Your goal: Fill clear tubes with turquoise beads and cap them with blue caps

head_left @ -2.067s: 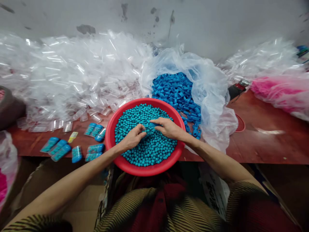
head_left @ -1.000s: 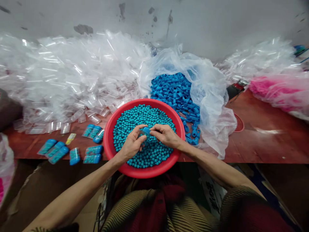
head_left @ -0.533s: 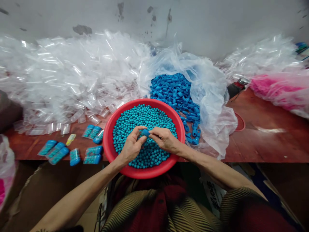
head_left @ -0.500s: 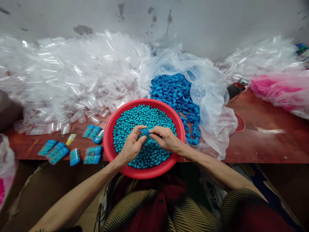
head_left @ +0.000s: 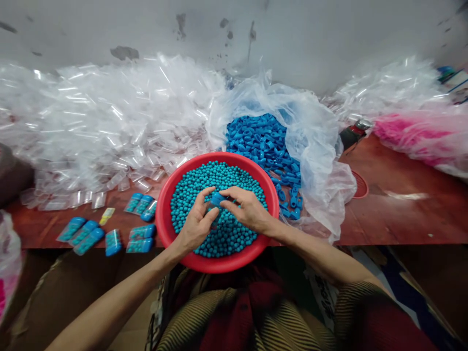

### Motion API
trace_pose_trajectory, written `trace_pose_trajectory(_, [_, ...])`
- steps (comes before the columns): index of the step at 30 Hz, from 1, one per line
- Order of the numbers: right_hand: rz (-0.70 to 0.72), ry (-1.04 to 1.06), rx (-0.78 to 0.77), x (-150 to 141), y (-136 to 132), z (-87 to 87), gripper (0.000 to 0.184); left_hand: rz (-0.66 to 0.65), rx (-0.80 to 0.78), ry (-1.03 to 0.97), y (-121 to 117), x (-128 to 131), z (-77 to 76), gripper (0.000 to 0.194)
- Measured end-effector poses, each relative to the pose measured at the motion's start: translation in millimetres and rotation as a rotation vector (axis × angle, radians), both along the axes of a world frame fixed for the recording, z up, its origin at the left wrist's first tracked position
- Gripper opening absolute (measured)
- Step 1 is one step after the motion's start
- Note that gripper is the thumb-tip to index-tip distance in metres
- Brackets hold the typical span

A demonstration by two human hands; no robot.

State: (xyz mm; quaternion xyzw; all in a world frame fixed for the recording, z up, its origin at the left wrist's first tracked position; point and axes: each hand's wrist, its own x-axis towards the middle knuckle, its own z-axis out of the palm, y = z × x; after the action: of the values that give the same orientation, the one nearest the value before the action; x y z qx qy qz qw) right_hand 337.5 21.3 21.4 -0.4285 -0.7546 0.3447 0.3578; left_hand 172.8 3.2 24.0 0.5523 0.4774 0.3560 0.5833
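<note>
A red basin [head_left: 271, 210] holds many turquoise beads [head_left: 215, 170]. Over the beads, my right hand [head_left: 248, 209] pinches a blue cap [head_left: 217, 199] between thumb and fingers. My left hand [head_left: 197, 222] has its thumb and forefinger around a small clear case at the cap's lower left. The case is partly hidden by the fingers, and its contents are hard to make out. Behind the basin, loose blue caps [head_left: 259, 141] spill from a clear plastic bag [head_left: 310, 131]. Several bead-filled cases with blue caps [head_left: 86, 234] lie left of the basin.
A large heap of clear empty cases [head_left: 109, 126] covers the back left of the red-brown table [head_left: 402, 214]. A yellow slip [head_left: 107, 216] lies among the filled cases. To the right are a dark flask [head_left: 353, 134], a red mesh lid [head_left: 360, 185] and a bag of pink pieces [head_left: 413, 131].
My left thumb and forefinger have spread slightly around the case. My right hand has shifted a little left with the blue cap. The view has moved slightly.
</note>
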Motion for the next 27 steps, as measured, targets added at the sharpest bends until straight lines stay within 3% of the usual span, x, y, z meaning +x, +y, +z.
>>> trace_pose_trajectory(4, [0.112, -0.348, 0.148, -10.4, -20.3, -1.0, 0.076, 0.010, 0.079, 0.046, -2.9, -2.6, -3.6, 0.046])
trace_pose_trajectory(6, [0.100, -0.487, 0.134, -16.8, -26.7, -0.2, 0.087, 0.027, 0.078, 0.034, -4.0, -2.9, -5.1, 0.041])
trace_pose_trajectory(12, [0.029, -0.522, 0.171, -27.1, -32.0, -1.8, 0.082, 0.115, -0.013, -0.030, -10.6, 1.9, -3.8, 0.031])
trace_pose_trajectory(16, [0.001, -0.514, 0.195, -26.9, -30.5, -7.3, 0.081, 0.189, 0.034, 0.010, -11.6, 7.3, -3.9, 0.027])
trace_pose_trajectory(21, [0.059, -0.565, 0.124, -29.5, -27.9, -7.7, 0.083, 0.185, 0.106, 0.104, -5.5, 8.4, -10.5, 0.022])
trace_pose_trajectory(24, [0.144, -0.504, 0.156, -20.2, -21.8, 2.3, 0.083, 0.158, 0.100, 0.117, -2.0, -9.0, -6.4, 0.028])
trace_pose_trajectory(27, [-0.006, -0.313, 0.208, 14.8, -10.6, 13.0, 0.057, 0.277, 0.087, 0.159, -3.0, -50.2, 3.4, 0.039])
